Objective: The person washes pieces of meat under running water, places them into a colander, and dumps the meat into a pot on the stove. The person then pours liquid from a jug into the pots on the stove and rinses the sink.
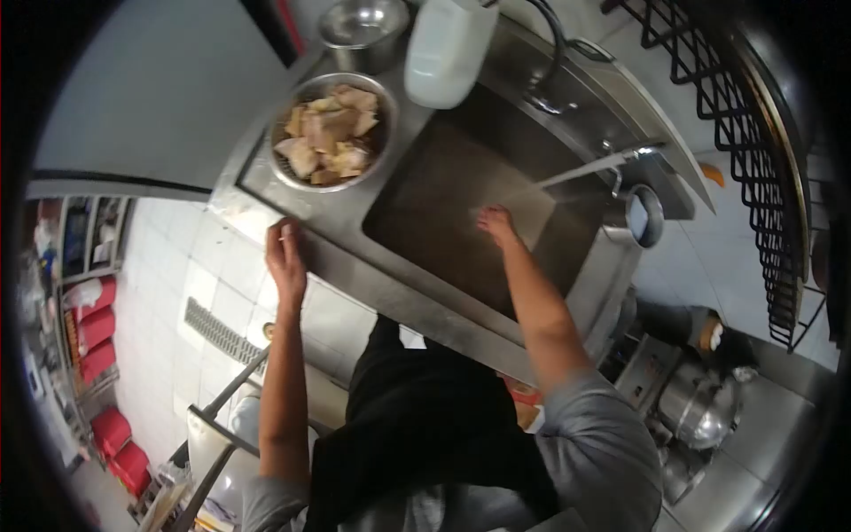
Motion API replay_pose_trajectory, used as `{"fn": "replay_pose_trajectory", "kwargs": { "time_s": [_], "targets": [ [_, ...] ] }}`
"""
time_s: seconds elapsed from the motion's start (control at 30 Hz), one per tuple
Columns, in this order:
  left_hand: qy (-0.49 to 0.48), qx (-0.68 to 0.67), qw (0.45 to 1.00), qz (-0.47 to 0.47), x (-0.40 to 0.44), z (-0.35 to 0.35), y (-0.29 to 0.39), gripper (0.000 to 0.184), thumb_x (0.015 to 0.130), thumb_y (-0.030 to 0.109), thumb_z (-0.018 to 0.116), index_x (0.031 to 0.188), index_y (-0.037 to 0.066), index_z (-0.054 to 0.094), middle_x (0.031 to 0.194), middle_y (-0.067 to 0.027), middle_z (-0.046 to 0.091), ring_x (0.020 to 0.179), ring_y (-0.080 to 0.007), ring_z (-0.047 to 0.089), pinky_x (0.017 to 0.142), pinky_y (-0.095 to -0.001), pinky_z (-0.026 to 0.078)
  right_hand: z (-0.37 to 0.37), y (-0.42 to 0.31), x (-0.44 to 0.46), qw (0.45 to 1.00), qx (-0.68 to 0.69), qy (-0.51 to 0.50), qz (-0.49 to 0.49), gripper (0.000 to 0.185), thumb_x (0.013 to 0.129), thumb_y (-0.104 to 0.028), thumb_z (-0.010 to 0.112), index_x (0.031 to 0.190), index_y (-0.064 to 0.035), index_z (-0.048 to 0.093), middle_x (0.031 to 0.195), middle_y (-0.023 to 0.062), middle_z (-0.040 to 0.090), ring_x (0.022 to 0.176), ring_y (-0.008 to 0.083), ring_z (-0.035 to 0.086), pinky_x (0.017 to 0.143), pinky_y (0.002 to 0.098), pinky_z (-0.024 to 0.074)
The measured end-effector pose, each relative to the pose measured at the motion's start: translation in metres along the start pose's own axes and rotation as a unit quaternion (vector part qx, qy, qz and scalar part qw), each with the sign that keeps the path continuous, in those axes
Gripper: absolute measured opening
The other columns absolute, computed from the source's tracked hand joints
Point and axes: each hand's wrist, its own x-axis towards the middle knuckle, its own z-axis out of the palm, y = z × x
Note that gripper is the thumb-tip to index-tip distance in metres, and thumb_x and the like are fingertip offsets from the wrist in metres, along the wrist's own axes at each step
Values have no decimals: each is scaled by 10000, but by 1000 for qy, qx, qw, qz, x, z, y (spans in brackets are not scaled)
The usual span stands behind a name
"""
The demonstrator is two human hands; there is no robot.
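Observation:
My right hand (pixel 496 222) is over the basin of the steel sink (pixel 425 306), beside a stream of water. The water comes from a long spout (pixel 603 165) on the right. Nothing shows in that hand; its fingers are loosely extended. At the front left edge of the sink counter rests my left hand (pixel 286 255), loosely curved with no object in it. Beyond it on the counter stands a round steel bowl (pixel 386 160) of raw chicken pieces (pixel 330 133).
Behind the chicken stand another steel bowl (pixel 359 34) and a white plastic jug (pixel 450 53). A dark curved faucet (pixel 560 53) rises at the back. A metal pot (pixel 654 217) sits at the right corner. Black metal racking (pixel 722 115) stands to the right.

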Motion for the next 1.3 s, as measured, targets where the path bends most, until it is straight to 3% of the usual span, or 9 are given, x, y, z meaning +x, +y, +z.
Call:
{"fn": "replay_pose_trajectory", "kwargs": {
  "time_s": [0.1, 0.23, 0.37, 0.47, 0.67, 0.83, 0.97, 1.1, 1.3],
  "targets": [
    [20, -8, 999, -26, -11, 12, -7, 271, 1019, 213, 479, 1098, -19, 592, 1010, -129, 586, 926, -223, 558, 857, -326, 443, -10, -35, -14, 994, 96, 50, 10, 165, 946, -122, 565, 1069, -12, 567, 976, 122, 636, 888, 272, 648, 793, 411, 582],
    [48, 25, 998, 21, -9, 24, -55, 276, 1010, 190, 467, 1141, -26, 577, 1087, -182, 557, 1011, -306, 545, 907, -373, 430, -76, -95, -34, 927, 317, 98, -173, 154, 931, -95, 553, 1029, 22, 571, 932, 143, 640, 930, 298, 649, 917, 453, 549],
    [56, 56, 993, 86, -7, 19, -14, 291, 1013, 201, 467, 1154, -30, 575, 1090, -186, 549, 1013, -317, 547, 917, -382, 427, -106, -187, -61, 843, 426, 207, -256, 240, 946, -63, 462, 1146, 69, 458, 1178, 210, 502, 1112, 331, 514, 1069, 506, 441],
    [54, 85, 989, 107, -7, 22, -19, 295, 1015, 201, 462, 1144, -37, 582, 1083, -192, 545, 1004, -328, 546, 915, -381, 425, -109, -218, -86, 804, 530, 114, -246, 465, 947, -89, 470, 1355, 64, 308, 1433, 211, 326, 1310, 338, 364, 1096, 536, 397],
    [38, 58, 997, 32, 2, 25, -28, 355, 1029, 259, 452, 1122, -57, 586, 1080, -190, 554, 987, -302, 561, 888, -355, 433, -86, -248, -88, 902, 129, 274, -308, 720, 866, -71, 595, 1487, -27, 232, 1457, 162, 380, 1357, 265, 359, 1091, 429, 332],
    [-71, -229, 954, -181, 41, 16, -2, 510, 1008, 417, 482, 1205, -51, 523, 1179, -187, 555, 1020, -300, 590, 854, -403, 502, -119, -221, -85, 825, -228, 385, -345, 834, 830, -86, 629, 1551, -132, 213, 1464, 171, 416, 1224, 260, 500, 952, 342, 441],
    [-145, -394, 886, -197, 64, 15, 32, 516, 1006, 347, 473, 1316, -62, 421, 1276, -230, 510, 1147, -390, 554, 891, -522, 550, -111, -128, -135, 906, -294, 203, -226, 562, 876, -233, 645, 1390, -75, 483, 1256, 114, 627, 1069, 259, 606, 906, 348, 477],
    [-229, -352, 896, -147, 108, 24, -44, 452, 989, 224, 476, 1309, -91, 421, 1270, -231, 511, 1161, -385, 545, 941, -527, 535, -60, -67, -233, 871, -457, 112, -141, 581, 880, -318, 656, 1356, -35, 479, 1349, 225, 528, 1298, 378, 468, 1067, 410, 390],
    [-217, -407, 852, -247, 121, 25, -26, 384, 949, 176, 528, 1226, -90, 510, 1268, -202, 517, 1150, -323, 558, 895, -511, 553, -52, -3, -317, 902, -317, 218, -197, 581, 845, -185, 679, 1370, -66, 460, 1333, 222, 495, 1187, 397, 532, 1007, 435, 444]
  ]
}}
